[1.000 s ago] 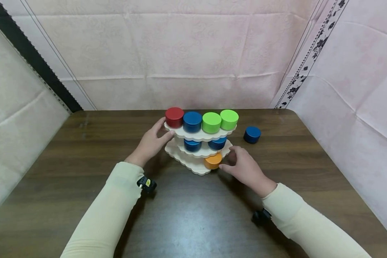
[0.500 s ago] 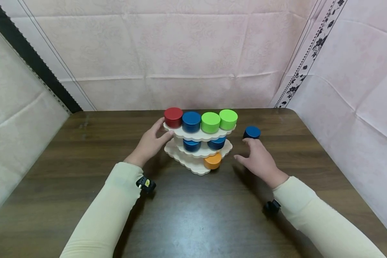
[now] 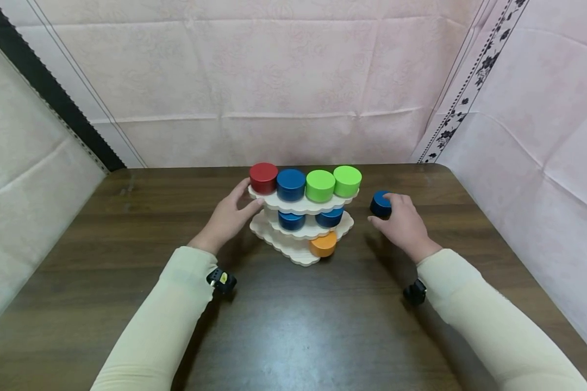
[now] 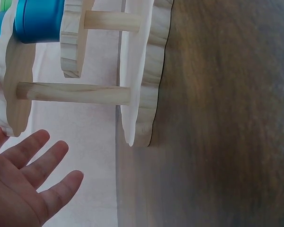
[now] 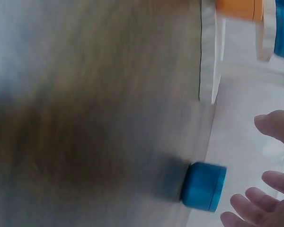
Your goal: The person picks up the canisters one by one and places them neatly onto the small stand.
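A pale wooden three-tier stand (image 3: 293,251) with scalloped edges holds several round tins. Its top tier carries a red tin (image 3: 263,178), a blue tin (image 3: 291,185) and two green tins (image 3: 320,186). Two more blue tins (image 3: 329,218) sit on the middle tier, and an orange tin (image 3: 323,244) is on the bottom one. My left hand (image 3: 227,217) rests at the top tier's left edge, lower fingers spread in the left wrist view. Right of the stand, my right hand (image 3: 405,225) reaches around a lone blue tin (image 5: 203,186); the right wrist view shows its fingers parted and apart from the tin.
The brown wooden table (image 3: 274,336) stretches out on all sides of the stand. Pale cloth (image 3: 293,81) hangs behind the table's far edge and along both sides. A black camera (image 3: 414,292) is strapped under the right wrist.
My right hand has left the orange tin on the bottom tier and moved right and back to the lone blue tin. The left hand stays at the top tier.
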The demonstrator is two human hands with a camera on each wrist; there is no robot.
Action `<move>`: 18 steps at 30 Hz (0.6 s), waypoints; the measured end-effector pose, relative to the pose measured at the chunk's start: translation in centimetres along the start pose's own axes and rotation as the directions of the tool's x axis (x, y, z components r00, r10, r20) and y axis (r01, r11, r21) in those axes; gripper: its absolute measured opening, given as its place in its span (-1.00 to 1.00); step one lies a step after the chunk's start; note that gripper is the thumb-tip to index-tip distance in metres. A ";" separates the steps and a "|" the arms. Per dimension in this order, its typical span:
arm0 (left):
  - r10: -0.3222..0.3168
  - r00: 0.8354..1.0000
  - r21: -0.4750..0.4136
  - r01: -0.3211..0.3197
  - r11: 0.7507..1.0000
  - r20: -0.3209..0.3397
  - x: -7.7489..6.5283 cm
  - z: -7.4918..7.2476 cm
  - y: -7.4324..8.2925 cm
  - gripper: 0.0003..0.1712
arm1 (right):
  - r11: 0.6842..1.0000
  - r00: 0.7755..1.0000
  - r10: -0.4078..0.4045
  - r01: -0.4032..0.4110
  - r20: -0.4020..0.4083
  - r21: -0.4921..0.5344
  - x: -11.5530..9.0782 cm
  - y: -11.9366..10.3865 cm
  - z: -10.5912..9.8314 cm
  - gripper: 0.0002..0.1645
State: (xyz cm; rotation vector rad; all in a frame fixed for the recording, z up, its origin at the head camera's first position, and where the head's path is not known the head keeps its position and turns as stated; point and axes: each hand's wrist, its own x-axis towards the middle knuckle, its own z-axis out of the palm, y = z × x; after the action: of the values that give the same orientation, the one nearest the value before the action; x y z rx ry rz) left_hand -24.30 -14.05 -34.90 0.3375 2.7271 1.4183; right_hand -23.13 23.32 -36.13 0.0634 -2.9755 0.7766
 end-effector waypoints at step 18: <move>-0.003 1.000 0.004 0.003 1.000 0.010 0.1 -0.1 -0.1 -0.10 | 0.991 0.991 0.132 -0.131 0.024 -0.011 3.0 2.3 0.1 -0.08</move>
State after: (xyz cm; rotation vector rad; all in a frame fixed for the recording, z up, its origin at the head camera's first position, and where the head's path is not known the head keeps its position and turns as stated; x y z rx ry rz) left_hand -24.44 -14.20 -34.91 0.3394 2.7218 1.4061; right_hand -26.29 25.18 -37.11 -0.1259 -3.0317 0.7802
